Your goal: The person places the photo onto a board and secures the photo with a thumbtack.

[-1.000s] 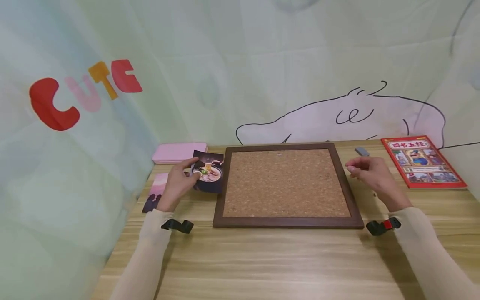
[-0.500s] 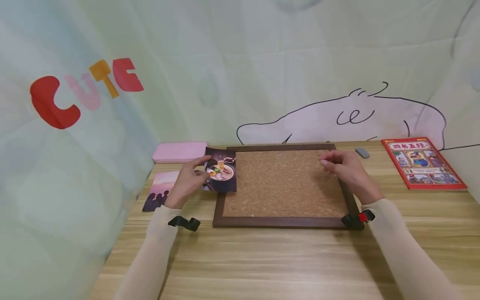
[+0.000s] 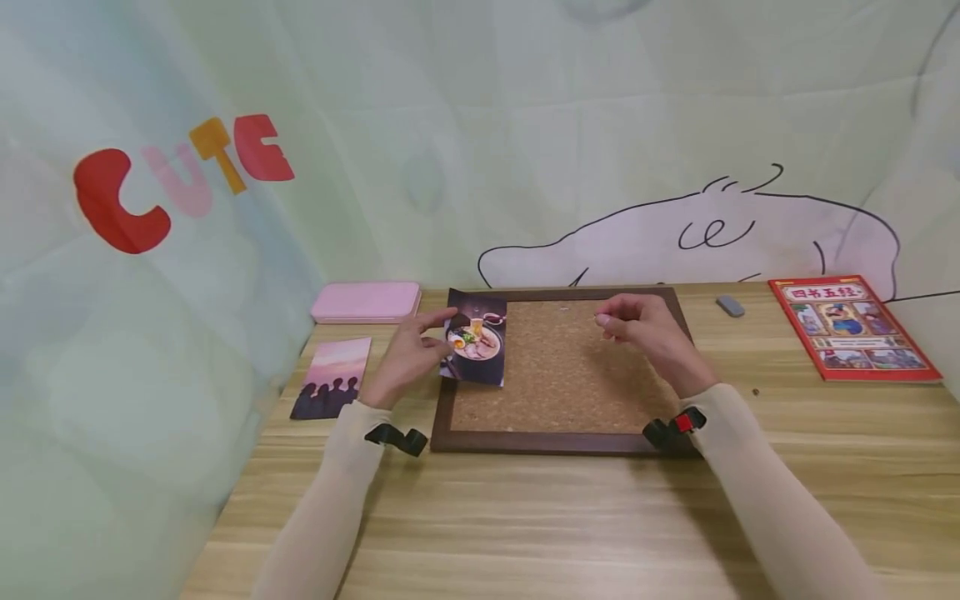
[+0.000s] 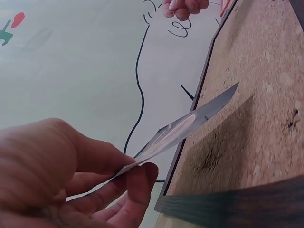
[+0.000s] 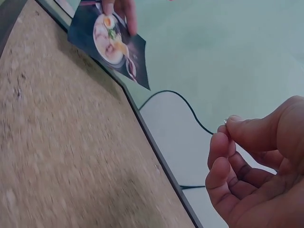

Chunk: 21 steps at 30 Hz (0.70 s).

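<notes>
Left hand [image 3: 408, 357] pinches the ramen photo [image 3: 480, 342] by one edge above the left side of the framed corkboard [image 3: 551, 387], right hand [image 3: 651, 335] pinches a tiny pale object [image 5: 225, 122] over its right half.

1. Has a rectangular, dark-framed cork board [image 3: 558, 392] lying flat.
2. Pinches a dark photo [image 3: 480, 342] of a food bowl by its left edge in the left hand [image 3: 408, 357], tilted over the board's left side, apart from the cork.
3. Pinches a tiny pale item [image 5: 226, 122], too small to identify, in the right hand [image 3: 651, 335], above the board.
</notes>
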Available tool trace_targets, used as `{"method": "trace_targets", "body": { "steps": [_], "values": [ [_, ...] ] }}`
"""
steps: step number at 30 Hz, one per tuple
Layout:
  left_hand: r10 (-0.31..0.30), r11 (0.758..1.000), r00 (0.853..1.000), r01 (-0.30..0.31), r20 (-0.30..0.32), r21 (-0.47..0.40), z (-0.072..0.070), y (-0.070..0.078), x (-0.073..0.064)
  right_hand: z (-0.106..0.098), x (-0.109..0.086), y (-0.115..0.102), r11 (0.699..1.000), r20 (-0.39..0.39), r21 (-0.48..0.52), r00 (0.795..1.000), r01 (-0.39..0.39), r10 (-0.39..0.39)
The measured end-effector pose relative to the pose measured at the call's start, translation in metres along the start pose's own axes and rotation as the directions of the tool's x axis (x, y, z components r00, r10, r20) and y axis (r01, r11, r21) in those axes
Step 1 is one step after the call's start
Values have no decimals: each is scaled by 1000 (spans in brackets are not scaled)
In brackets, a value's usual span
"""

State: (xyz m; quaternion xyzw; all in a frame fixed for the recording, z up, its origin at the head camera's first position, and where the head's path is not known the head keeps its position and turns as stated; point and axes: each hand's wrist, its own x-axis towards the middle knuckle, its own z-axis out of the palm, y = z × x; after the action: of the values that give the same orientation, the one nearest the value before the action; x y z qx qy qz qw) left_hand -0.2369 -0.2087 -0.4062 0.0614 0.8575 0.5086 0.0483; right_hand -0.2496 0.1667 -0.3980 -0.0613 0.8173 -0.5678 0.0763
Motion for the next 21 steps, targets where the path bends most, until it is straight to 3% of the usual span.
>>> {"method": "trace_targets", "body": {
  "steps": [7,21],
  "values": [
    [27,999,1000,-27,12,22,9,3,4,17,6,-4,1000,21,7,1000,4,-4],
    [15,1000,999,-15,31,11,25,7,11,45,23,-14,999,87,45,996,-21,17]
  ]
}}
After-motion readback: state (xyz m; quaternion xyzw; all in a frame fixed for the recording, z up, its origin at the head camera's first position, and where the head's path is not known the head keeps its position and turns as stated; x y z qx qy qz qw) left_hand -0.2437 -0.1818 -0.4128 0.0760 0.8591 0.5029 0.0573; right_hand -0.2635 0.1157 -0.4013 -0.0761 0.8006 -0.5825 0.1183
